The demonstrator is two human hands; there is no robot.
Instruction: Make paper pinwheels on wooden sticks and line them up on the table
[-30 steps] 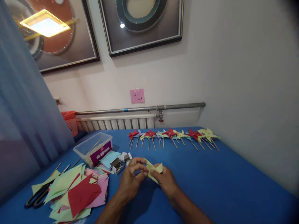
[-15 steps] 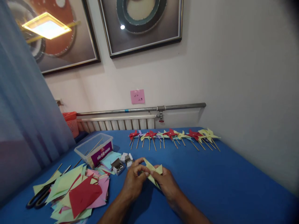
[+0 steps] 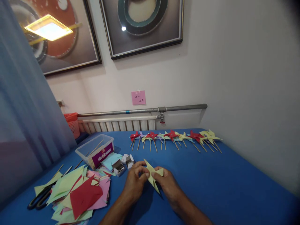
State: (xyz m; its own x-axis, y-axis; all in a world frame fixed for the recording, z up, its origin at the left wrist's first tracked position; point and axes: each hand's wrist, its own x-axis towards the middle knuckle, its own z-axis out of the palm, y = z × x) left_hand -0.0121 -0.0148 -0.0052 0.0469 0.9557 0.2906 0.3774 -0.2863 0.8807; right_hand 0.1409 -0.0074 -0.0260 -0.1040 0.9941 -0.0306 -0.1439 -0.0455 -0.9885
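Note:
Between both hands is a pale yellow paper pinwheel (image 3: 152,180), its pointed blades folded toward the middle. My left hand (image 3: 136,179) pinches its left side with thumb and fingers. My right hand (image 3: 167,182) grips it from the right, the thumb pressed near the centre. No stick shows on this piece. Just left of my left hand stand small open boxes, one holding shiny metal pins (image 3: 119,168). Farther left lies a heap of cut coloured paper, with a red sheet (image 3: 85,197) on top.
Finished pinwheels on sticks (image 3: 172,135) lie in a row along the back of the blue table (image 3: 211,187). A clear plastic box (image 3: 93,150) with thin sticks stands at the left. Black-handled scissors (image 3: 42,197) lie by the paper heap. A curtain (image 3: 28,103) hangs at the left.
The yellow paper has turned slightly in my fingers and its lower blade now points down more sharply. Both hands keep nearly the same place.

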